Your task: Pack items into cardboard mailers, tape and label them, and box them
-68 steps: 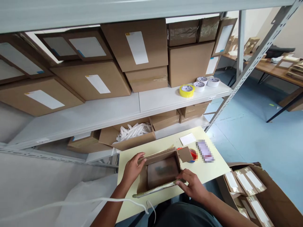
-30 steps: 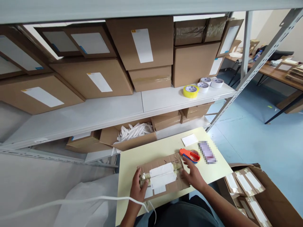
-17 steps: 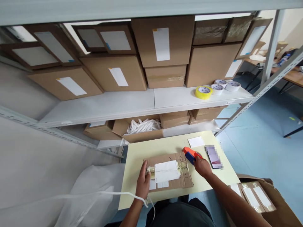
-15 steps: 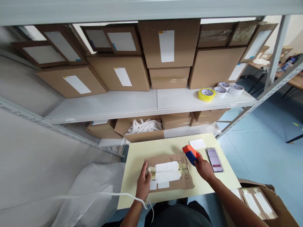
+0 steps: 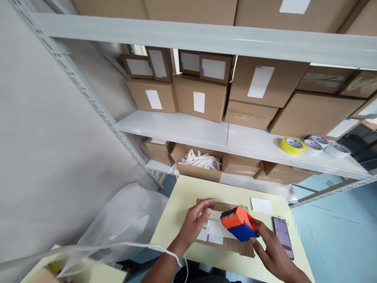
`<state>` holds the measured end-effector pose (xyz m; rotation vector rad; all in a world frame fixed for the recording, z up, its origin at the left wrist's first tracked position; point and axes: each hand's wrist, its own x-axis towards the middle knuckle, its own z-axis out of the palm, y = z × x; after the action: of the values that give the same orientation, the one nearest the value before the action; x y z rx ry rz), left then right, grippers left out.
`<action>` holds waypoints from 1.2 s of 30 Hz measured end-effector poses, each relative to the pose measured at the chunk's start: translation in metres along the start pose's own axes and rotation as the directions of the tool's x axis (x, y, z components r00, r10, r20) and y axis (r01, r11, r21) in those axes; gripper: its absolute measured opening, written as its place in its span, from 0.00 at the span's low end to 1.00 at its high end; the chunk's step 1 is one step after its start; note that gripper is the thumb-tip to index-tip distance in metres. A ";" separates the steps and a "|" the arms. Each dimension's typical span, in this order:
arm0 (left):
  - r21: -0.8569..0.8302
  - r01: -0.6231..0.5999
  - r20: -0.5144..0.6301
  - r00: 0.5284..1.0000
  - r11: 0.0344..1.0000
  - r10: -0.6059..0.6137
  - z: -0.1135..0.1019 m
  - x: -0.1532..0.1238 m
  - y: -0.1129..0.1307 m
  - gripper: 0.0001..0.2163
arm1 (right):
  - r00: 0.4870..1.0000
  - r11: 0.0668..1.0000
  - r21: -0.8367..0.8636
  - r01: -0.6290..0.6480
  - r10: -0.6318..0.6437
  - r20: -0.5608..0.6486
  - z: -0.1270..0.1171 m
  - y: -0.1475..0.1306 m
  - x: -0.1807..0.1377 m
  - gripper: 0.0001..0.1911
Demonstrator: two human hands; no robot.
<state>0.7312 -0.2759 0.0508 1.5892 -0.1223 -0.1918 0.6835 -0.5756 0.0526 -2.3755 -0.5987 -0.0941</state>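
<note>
My right hand (image 5: 272,249) grips an orange and blue tape dispenser (image 5: 239,224), raised over the cardboard box. That flat brown box (image 5: 232,244) lies on the pale yellow table (image 5: 184,200), with white labels (image 5: 216,228) on its top; the dispenser and my hands cover part of it. My left hand (image 5: 196,220) hovers at the box's left side, thumb and fingers apart, with nothing seen between them. A white cord (image 5: 172,253) crosses by the left wrist.
A phone (image 5: 283,237) and a white card (image 5: 261,205) lie on the table's right side. Behind it, a shelf (image 5: 203,127) bears cartons and tape rolls (image 5: 292,146). Below, an open carton (image 5: 200,171) holds white pieces. A translucent bag (image 5: 126,220) stands at left.
My left hand has let go of the box's left edge. My right hand has brought the dispenser left, over the labels, and turned it. The view has swung left.
</note>
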 end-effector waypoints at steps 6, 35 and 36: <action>-0.172 0.112 0.154 0.984 0.979 -0.086 0.008 -0.006 0.026 0.20 | 0.990 0.991 -0.023 0.131 -0.129 0.057 0.016 -0.014 0.000 0.22; -0.302 0.269 -0.191 0.923 0.915 -0.334 -0.004 -0.063 -0.025 0.23 | 0.925 0.987 0.108 -0.117 0.068 0.374 0.015 -0.048 0.017 0.14; -0.314 0.245 -0.247 0.912 0.917 -0.328 -0.009 -0.060 -0.026 0.23 | 0.921 0.986 0.088 -0.141 0.098 0.378 0.011 -0.046 0.024 0.15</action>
<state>0.6737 -0.2547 0.0277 1.3312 0.3648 -0.1904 0.6835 -0.5288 0.0768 -2.3250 -0.6128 0.4455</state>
